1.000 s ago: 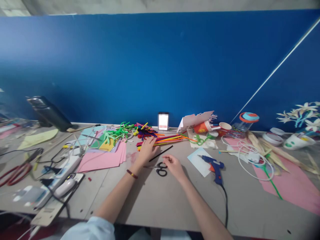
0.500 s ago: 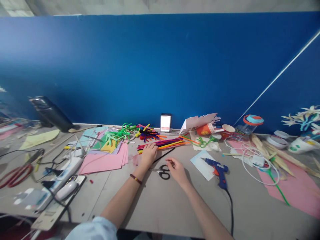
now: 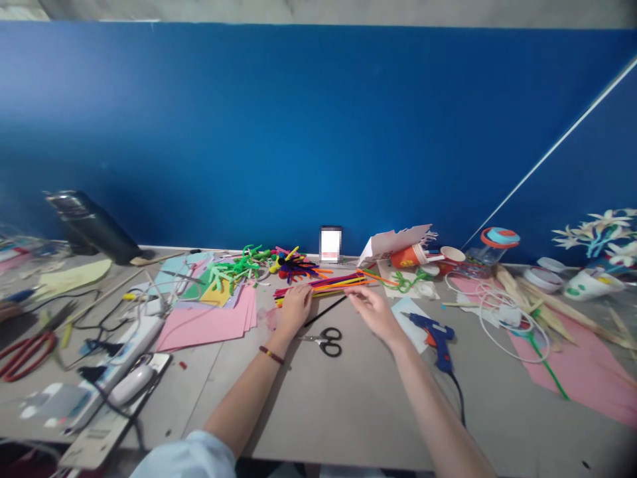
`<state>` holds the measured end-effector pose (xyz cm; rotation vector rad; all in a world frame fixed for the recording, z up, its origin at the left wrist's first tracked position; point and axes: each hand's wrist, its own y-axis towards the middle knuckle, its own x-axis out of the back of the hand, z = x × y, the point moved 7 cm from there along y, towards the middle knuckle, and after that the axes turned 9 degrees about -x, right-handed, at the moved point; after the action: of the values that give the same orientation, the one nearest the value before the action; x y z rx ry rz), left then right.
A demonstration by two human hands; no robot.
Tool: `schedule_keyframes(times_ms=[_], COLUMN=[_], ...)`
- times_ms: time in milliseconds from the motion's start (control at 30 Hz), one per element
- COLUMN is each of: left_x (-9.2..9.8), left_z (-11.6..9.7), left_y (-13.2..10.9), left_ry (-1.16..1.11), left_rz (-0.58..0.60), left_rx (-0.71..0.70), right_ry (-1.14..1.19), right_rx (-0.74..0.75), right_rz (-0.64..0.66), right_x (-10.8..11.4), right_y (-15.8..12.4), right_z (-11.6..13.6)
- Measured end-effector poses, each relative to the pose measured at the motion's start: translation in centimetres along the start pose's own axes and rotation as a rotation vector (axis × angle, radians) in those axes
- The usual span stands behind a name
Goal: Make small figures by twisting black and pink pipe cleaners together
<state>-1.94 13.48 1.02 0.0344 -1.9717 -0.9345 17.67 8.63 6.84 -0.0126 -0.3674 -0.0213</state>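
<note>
My left hand [image 3: 297,307], with a beaded bracelet on its wrist, has its fingers curled over the left part of a bundle of coloured pipe cleaners [image 3: 331,285]. Close to the bundle's right end is my right hand [image 3: 371,309], its thumb and fingers apart; whether the fingertips touch the bundle I cannot tell. A single black pipe cleaner [image 3: 326,311] lies slantwise between my hands. Just below it lie black-handled scissors [image 3: 330,342]. Bent pipe cleaners, one pile green [image 3: 243,267] and one multicoloured [image 3: 293,265], sit behind my left hand.
A blue glue gun [image 3: 435,335] lies on pale paper to the right, its cord trailing frontward. Left are pink sheets [image 3: 212,325], a power strip [image 3: 117,358] and red-handled scissors [image 3: 30,355]. Another person's hand [image 3: 7,311] shows at the left edge. Paper cups [image 3: 411,255] lie behind.
My right hand has moved right and forward from beside the scissors toward the bundle's right end, its fingers opening out. My left hand stays on the bundle. A person's hand has appeared far left.
</note>
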Motion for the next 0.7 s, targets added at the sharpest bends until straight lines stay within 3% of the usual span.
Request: schedule_keyframes(times_ms=[100,267,533,700], left_x=[-0.1,-0.3,-0.1,-0.7], left_z=[0.3,0.9,-0.8,0.2], left_y=[0.0,-0.1,0.1,0.0], left_ry=[-0.011,-0.004,0.104,0.147], left_rz=[-0.008,0.003,0.036,0.065], left_rx=[0.022,0.091,-0.021,0.040], right_ry=[-0.233,-0.592,-0.681,-0.654], right_rx=[0.076,0.056,0.157,0.213], right_rz=[-0.081,-0.099,-0.069,-0.046], right_x=[1.9,2.5,-0.6,-0.4], right_y=[3.5,7.6,8.4,8.7], right_z=[-0.2,-3.0,-6.1,-6.1])
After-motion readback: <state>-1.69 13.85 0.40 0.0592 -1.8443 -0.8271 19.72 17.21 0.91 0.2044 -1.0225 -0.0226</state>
